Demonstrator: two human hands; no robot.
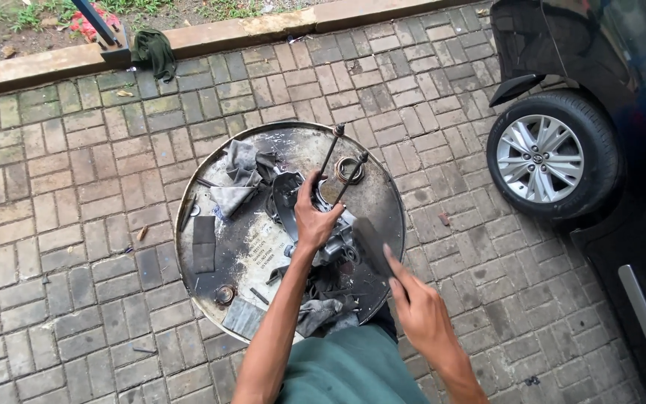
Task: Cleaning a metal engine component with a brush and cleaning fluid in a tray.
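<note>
Round metal drum-top, pale label
</note>
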